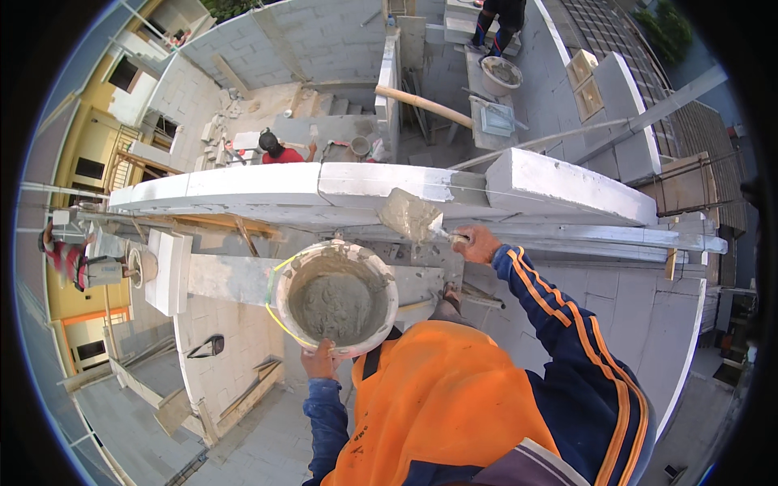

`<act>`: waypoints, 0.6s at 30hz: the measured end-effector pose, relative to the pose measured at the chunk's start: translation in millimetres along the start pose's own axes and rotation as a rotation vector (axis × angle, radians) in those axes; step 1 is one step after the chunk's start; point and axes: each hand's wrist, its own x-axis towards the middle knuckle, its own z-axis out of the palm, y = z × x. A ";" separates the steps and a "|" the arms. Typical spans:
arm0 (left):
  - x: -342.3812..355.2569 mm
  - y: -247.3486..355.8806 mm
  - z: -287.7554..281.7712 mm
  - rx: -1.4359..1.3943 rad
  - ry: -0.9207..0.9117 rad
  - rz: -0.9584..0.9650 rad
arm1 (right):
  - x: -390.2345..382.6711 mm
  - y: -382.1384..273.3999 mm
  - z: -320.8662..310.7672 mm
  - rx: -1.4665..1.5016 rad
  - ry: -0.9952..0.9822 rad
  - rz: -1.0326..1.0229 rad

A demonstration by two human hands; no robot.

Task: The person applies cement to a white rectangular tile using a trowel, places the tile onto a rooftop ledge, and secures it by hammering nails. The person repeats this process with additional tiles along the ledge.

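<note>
My right hand (479,244) grips the handle of a trowel. A lump of wet grey mortar covers the trowel (409,216), which is over the near edge of a white block wall (267,180). Along the wall top, a grey mortar patch (468,185) lies beside a raised white block (567,188). With my left hand (322,361) I hold the near rim of a round bucket (387,279). Grey mortar (332,304) fills part of it, and dried mortar crusts its rim. A yellow-green strap (279,320) hangs at the bucket's left side.
A plank (231,281) runs below the wall, where my foot (452,296) shows. Beyond the wall, one person (282,150) works low down; another (498,24) stands by a mortar bucket (501,75). A third person (69,257) is at far left. A bamboo pole (425,105) slants behind the wall.
</note>
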 end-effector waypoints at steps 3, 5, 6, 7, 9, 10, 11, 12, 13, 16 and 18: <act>0.6 2.2 -5.8 0.004 -0.012 -0.008 | 16.0 24.4 -8.0 -0.209 0.227 -0.071; 1.5 2.5 -9.4 0.019 -0.007 -0.028 | 19.7 33.8 -9.3 -0.306 0.414 -0.107; 1.5 2.0 -10.6 0.030 0.001 -0.042 | 20.3 36.9 -9.3 -0.346 0.479 -0.124; 1.5 1.3 -11.3 0.041 0.011 -0.055 | 19.5 40.4 -10.0 -0.377 0.520 -0.122; 0.9 1.3 -11.7 0.043 0.013 -0.041 | 16.6 45.3 -9.5 -0.450 0.578 -0.130; 0.8 2.9 -11.8 0.050 0.008 -0.049 | 13.8 46.8 -8.6 -0.492 0.595 -0.138; 0.0 3.5 -11.2 0.050 0.010 -0.039 | 11.2 49.2 -7.6 -0.531 0.634 -0.140; -0.2 5.4 -10.8 0.050 0.010 -0.039 | 9.0 50.1 -6.4 -0.545 0.626 -0.125; -1.1 6.8 -10.6 0.040 -0.005 -0.026 | 4.0 51.1 -3.0 -0.552 0.632 -0.100; -1.0 9.3 -11.0 -0.011 -0.005 -0.034 | -12.8 51.3 10.1 -0.566 0.682 -0.024; 2.3 7.4 -11.5 -0.041 -0.036 -0.037 | -20.5 49.5 19.9 -0.515 0.727 0.049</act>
